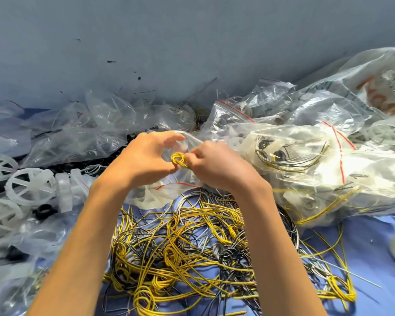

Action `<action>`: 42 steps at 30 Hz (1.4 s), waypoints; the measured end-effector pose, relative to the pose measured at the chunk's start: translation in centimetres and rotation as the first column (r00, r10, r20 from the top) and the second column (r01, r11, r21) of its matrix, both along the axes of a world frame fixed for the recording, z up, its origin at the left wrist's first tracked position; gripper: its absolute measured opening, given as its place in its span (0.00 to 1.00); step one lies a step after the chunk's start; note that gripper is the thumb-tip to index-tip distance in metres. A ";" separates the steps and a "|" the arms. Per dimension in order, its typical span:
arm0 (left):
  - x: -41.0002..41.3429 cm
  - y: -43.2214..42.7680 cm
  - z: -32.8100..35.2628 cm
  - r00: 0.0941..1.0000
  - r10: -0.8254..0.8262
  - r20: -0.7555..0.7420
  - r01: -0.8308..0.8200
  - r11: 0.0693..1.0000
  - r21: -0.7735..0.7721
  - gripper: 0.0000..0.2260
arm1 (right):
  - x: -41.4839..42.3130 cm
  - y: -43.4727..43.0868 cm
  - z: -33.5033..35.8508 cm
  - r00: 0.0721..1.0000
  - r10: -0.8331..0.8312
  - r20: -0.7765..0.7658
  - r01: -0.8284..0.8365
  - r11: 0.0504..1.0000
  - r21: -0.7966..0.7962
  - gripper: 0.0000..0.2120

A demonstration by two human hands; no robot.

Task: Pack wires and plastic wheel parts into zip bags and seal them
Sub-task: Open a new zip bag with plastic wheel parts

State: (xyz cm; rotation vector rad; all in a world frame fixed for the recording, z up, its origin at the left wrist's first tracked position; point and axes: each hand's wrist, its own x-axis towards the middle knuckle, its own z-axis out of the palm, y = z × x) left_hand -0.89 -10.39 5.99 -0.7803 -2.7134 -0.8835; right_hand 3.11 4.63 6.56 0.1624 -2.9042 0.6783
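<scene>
The left hand [144, 156] and the right hand [212, 165] both pinch 1 small yellow wire coil [178, 158] just above a clear zip bag [151, 197], and a loose grip could let it spring open and drop into the tangled wire pile [192, 247] on the tabletop [363, 236].

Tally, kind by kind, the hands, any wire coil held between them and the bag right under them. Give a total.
hands: 2, left hand and right hand
yellow wire coil: 1, pinched by the right hand
zip bag under the hands: 1
total: 4
</scene>
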 end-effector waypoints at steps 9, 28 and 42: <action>1.0 0.8 0.4 0.988 -0.146 0.050 0.153 0.968 -0.199 0.09 | 0.0 0.7 -0.6 0.991 -0.133 0.005 0.133 0.987 -0.093 0.13; 1.2 0.0 0.9 1.000 -0.002 0.017 0.004 0.991 -0.130 0.17 | 1.5 2.3 1.8 0.993 -0.012 -0.115 -0.003 0.991 -0.131 0.07; 2.4 0.7 2.2 0.997 -0.071 -0.030 0.074 0.994 0.075 0.20 | -1.1 -2.4 -2.3 0.946 0.293 -0.138 -0.293 0.956 0.021 0.07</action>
